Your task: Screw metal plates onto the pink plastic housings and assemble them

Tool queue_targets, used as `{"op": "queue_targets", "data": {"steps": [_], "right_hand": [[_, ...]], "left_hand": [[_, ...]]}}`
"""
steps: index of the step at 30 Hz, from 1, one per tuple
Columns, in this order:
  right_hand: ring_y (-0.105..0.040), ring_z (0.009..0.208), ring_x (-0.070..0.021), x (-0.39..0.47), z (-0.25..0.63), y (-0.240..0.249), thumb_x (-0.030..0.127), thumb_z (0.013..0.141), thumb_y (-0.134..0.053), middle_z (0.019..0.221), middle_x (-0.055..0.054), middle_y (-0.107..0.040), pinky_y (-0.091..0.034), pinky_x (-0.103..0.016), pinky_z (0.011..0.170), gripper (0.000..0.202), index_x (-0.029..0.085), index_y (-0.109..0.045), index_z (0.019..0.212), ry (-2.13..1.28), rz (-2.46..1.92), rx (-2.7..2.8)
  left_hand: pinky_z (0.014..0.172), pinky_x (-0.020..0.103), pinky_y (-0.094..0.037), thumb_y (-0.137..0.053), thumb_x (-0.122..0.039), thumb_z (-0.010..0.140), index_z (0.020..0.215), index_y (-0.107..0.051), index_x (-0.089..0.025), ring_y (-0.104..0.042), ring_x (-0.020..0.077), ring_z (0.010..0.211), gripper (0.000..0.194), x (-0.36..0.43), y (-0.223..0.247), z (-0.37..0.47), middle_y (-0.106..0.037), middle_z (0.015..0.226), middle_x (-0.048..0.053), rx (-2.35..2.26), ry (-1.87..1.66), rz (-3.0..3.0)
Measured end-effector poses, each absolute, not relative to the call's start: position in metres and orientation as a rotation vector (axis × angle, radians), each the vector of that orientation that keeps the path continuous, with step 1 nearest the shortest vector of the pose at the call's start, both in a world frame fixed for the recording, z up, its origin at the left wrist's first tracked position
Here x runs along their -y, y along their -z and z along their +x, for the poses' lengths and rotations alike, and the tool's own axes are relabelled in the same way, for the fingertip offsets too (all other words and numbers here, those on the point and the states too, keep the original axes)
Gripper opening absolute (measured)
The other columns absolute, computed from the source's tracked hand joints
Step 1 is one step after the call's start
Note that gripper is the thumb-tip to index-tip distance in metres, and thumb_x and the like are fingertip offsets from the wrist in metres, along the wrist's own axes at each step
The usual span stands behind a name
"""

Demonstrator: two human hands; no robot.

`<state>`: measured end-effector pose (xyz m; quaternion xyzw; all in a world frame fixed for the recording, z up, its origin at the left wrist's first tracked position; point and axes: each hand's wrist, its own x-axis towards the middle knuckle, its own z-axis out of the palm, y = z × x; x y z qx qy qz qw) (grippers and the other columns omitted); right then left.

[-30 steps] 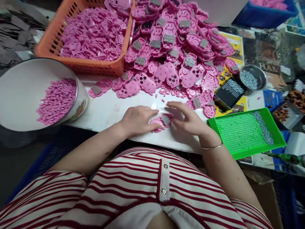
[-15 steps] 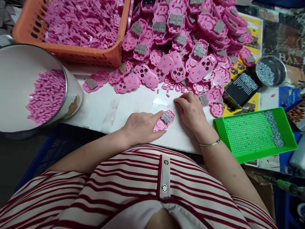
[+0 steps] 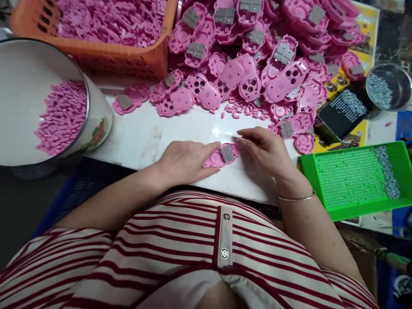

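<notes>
My left hand grips a pink plastic shell by its left end, thumb on the near edge and fingers on the far edge. A grey metal plate with small screws sits in the shell's right part. Just off the shell's right end, my right hand has its thumb and index finger pinched together. Whatever lies between those fingertips is too small to make out. Short pink pegs are scattered on the white work surface beyond both hands.
A large heap of pink shells lies at the back. An orange basket of pink parts and a white pot of pink pieces stand left. To the right are a green tray, a black screw tray and a metal bowl of screws.
My right hand has come from beside the loose pegs to the shell's right end. The shell in my left hand has turned to lie flatter across the surface. The camera view has shifted slightly.
</notes>
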<state>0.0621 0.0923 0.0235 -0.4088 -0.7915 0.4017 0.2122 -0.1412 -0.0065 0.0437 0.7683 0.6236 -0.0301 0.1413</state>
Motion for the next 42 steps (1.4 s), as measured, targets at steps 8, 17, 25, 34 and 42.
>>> {"op": "queue_targets", "data": {"steps": [8, 17, 25, 34, 42], "right_hand": [[-0.061, 0.084, -0.0173, -0.059, 0.066, -0.037, 0.031, 0.093, -0.051, 0.094, -0.008, -0.068, -0.046, -0.032, 0.078, 0.026, 0.018, -0.072, 0.102, -1.077, -1.093, 2.616], [-0.056, 0.071, -0.0127, -0.098, 0.051, -0.034, 0.029, 0.082, -0.062, 0.080, -0.004, -0.070, -0.044, -0.029, 0.070, 0.019, 0.016, -0.073, 0.087, -1.326, -1.259, 2.109], [-0.048, 0.063, -0.0101, -0.107, 0.044, -0.043, 0.028, 0.081, -0.061, 0.072, -0.002, -0.066, -0.040, -0.029, 0.068, 0.018, 0.014, -0.073, 0.080, -1.297, -1.412, 2.280], [-0.050, 0.066, -0.0139, -0.098, 0.033, -0.035, 0.035, 0.086, -0.058, 0.073, -0.004, -0.066, -0.035, -0.030, 0.066, 0.021, 0.017, -0.068, 0.080, -0.948, -1.597, 2.463], [-0.057, 0.078, -0.0171, -0.093, 0.041, -0.028, 0.035, 0.086, -0.059, 0.095, -0.006, -0.068, -0.040, -0.031, 0.070, 0.023, 0.018, -0.061, 0.102, -0.926, -1.468, 2.344]], "left_hand": [[0.070, 0.032, -0.045, -0.045, -0.045, 0.097, 0.144, -0.047, -0.027, -0.071, 0.0275, 0.092, 0.051, -0.004, -0.053, -0.155, -0.076, 0.099, 0.008, -2.065, 0.008, 2.135], [0.060, 0.032, -0.043, -0.049, -0.072, 0.085, 0.148, -0.043, -0.029, -0.072, 0.0312, 0.088, 0.077, 0.011, -0.038, -0.130, -0.076, 0.096, 0.007, -1.863, 0.037, 2.166], [0.063, 0.032, -0.042, -0.047, -0.068, 0.086, 0.152, -0.035, -0.036, -0.072, 0.0323, 0.094, 0.074, -0.002, -0.047, -0.136, -0.077, 0.098, 0.004, -1.720, 0.177, 2.145], [0.061, 0.031, -0.040, -0.045, -0.069, 0.086, 0.153, -0.032, -0.037, -0.072, 0.0313, 0.093, 0.074, -0.004, -0.047, -0.136, -0.077, 0.097, 0.004, -1.682, 0.212, 2.122], [0.063, 0.031, -0.042, -0.045, -0.068, 0.087, 0.154, -0.028, -0.034, -0.072, 0.0310, 0.092, 0.078, -0.004, -0.048, -0.133, -0.076, 0.095, 0.004, -1.677, 0.264, 2.120]]}}
